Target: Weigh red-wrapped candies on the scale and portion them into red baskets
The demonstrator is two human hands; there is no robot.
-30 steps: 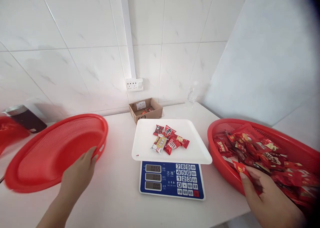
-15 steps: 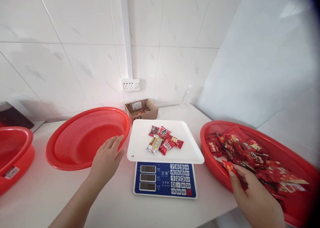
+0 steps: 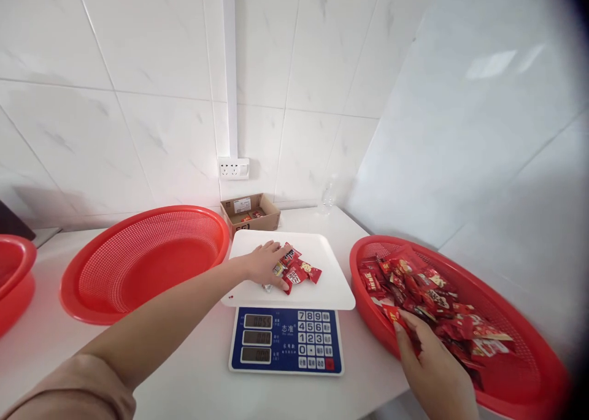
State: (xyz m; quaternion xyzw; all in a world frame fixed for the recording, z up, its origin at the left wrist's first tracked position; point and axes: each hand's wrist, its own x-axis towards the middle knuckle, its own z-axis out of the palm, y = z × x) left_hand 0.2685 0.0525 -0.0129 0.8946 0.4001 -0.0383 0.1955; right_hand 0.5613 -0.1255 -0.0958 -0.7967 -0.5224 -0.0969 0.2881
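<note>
Head view: left hand (image 3: 265, 267) over a cluster of red and yellow-white wrapped packets (image 3: 297, 275); right hand (image 3: 432, 360) pinching one small red packet (image 3: 391, 313).
The cluster lies on the white plastic tray (image 3: 327, 294) of a blue-and-white electronic scale (image 3: 289, 341), standing on the white surface (image 3: 188, 377). Left grip is palm down; whether closed on any packet cannot be told. Right grip is closed on its packet, at the nine o'clock side of a red oval perforated plastic basket (image 3: 519, 374) holding more packets (image 3: 432, 297). From the tray as clock centre, that basket stands past three o'clock, a second red perforated plastic basket (image 3: 165, 276) at nine, an open brown cardboard box (image 3: 260, 224) at eleven.
</note>
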